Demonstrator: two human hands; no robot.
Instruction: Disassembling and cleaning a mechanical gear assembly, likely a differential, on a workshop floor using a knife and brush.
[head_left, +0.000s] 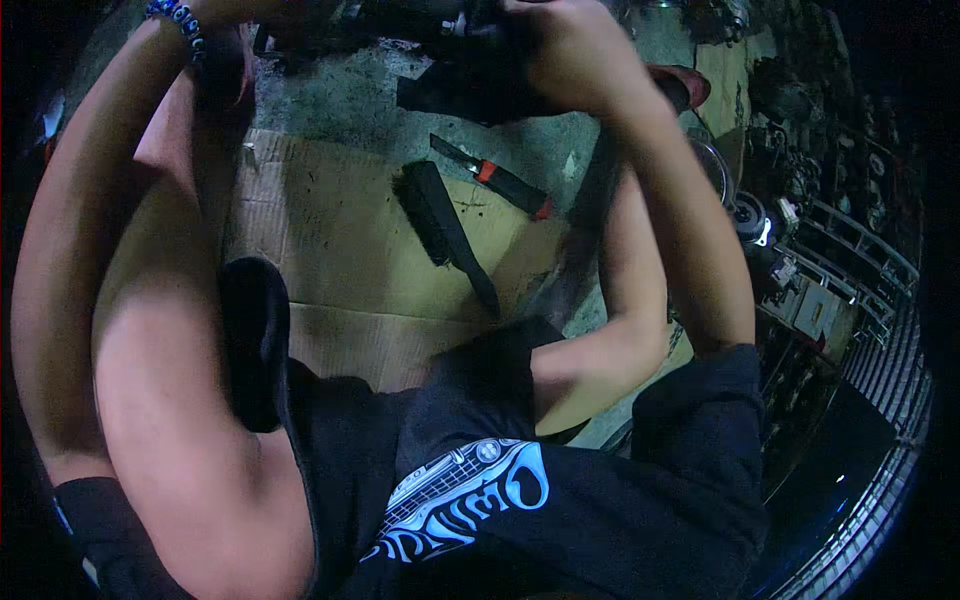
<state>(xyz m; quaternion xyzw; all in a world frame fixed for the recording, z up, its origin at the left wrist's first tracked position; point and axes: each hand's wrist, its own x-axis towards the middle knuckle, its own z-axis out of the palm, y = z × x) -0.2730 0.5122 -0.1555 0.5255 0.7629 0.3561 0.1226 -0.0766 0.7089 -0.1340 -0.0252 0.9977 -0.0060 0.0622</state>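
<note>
My right hand (575, 55) is at the top edge, its fingers curled in beside a dark object; what they hold is lost in shadow. My left hand (225, 10) reaches up past a beaded bracelet (178, 22); the top edge cuts it off and its fingers are hidden. Below the right hand lies a black, flat, cloth-like piece (440, 92). Nearer to me, a black bristle brush (430, 215) rests on the cardboard (320, 230). Beside it is a bladed hand tool (512, 188) with a black and red handle.
My bent legs flank the cardboard, which lies on a grey, stained floor (350, 85). To the right stand metal machine parts (750, 215), a pale box-like part (815, 312) and a metal grille (880, 440). A red, rounded item (690, 85) shows behind my right forearm.
</note>
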